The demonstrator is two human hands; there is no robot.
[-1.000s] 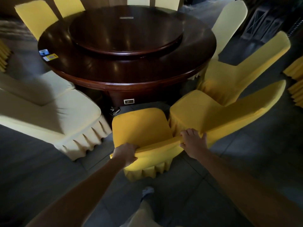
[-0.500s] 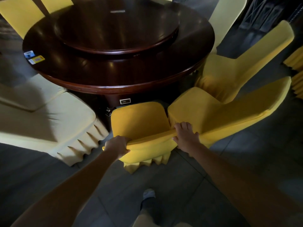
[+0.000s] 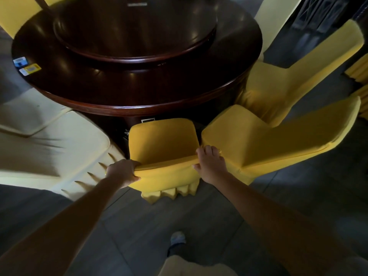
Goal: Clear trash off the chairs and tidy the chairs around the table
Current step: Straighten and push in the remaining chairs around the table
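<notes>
A yellow-covered chair (image 3: 163, 142) stands right in front of me, its seat facing the dark round wooden table (image 3: 143, 86). My left hand (image 3: 122, 171) grips the left end of its backrest top. My right hand (image 3: 209, 162) grips the right end. The seat's front edge sits close under the table's rim. No trash shows on this seat.
A pale cream chair (image 3: 51, 148) stands close on the left, two yellow chairs (image 3: 264, 144) (image 3: 278, 90) close on the right. A raised turntable (image 3: 135, 30) tops the table, with small cards (image 3: 26, 65) at its left edge. My foot (image 3: 177, 239) is on the dark tiled floor.
The chair has slid forward toward the table with both hands on its backrest, and I have stepped closer, so the table now fills more of the view.
</notes>
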